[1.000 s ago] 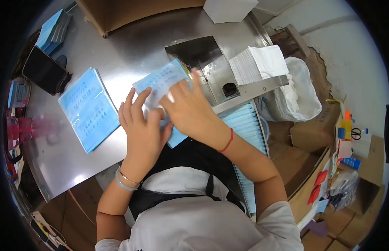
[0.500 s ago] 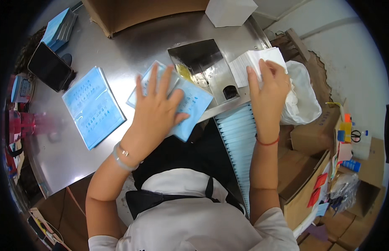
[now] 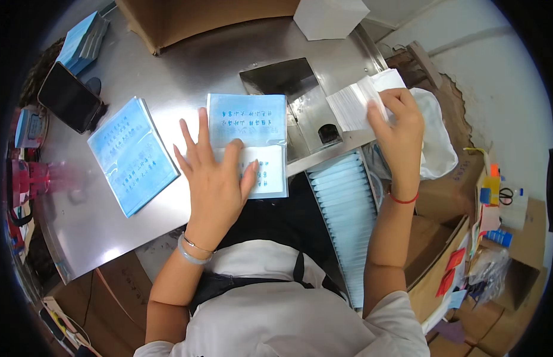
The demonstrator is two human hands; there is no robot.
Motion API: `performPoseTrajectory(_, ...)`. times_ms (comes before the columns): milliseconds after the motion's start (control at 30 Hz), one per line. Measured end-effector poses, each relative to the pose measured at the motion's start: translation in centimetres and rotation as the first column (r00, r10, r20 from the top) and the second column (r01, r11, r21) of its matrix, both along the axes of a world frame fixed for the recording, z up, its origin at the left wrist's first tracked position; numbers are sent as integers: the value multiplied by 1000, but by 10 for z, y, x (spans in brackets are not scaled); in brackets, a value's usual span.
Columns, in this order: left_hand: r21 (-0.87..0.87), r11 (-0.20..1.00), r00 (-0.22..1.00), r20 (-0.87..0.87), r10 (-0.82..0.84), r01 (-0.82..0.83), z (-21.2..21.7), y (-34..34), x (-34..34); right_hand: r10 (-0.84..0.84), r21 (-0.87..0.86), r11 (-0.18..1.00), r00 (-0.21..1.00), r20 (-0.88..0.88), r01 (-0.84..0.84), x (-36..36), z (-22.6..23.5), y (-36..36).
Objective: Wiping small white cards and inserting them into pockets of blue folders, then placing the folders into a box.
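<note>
- The left hand (image 3: 214, 178) lies flat, fingers spread, pinning a light-blue printed packet (image 3: 248, 143) near the front edge of the steel table (image 3: 187, 71), apparently to steady it.
- The right hand (image 3: 397, 128) pinches the top of one white sheet stack (image 3: 360, 101) beside the metal chute (image 3: 300, 101).
- Two finished-looking piles count: one stack of blue packets (image 3: 132, 153) at left, another pile (image 3: 83, 38) at the far corner.

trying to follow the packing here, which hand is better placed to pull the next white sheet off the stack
Right, most likely. The right hand already rests on the white sheet stack, fingers at its edge. The left hand lies flat on the blue packet on the metal table, away from the stack.
</note>
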State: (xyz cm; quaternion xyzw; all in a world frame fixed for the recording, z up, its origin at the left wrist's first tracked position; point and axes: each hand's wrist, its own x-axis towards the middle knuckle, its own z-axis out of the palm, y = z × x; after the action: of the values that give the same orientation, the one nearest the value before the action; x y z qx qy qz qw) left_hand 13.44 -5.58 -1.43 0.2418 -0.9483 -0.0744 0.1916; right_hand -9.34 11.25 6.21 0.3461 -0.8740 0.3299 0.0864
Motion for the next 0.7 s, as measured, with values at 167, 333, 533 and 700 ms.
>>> performPoseTrajectory(167, 246, 896, 928, -47, -370, 370, 3, 2, 8, 128, 104, 991, 805, -579, -83, 3, -6, 2)
performPoseTrajectory(333, 241, 915, 944, -12, -331, 324, 10, -29, 8, 571, 129, 819, 769, -287, -559, 153, -62, -34)
performPoseTrajectory(533, 386, 805, 893, -180, -413, 450, 21, 7, -7, 500, 389, 815, 861, -97, -429, 82, -78, -71)
performPoseTrajectory(700, 902, 100, 855, -357, -375, 420, 59, 6, 13, 294, 491, 847, 949, -112, -204, 34, -78, -83)
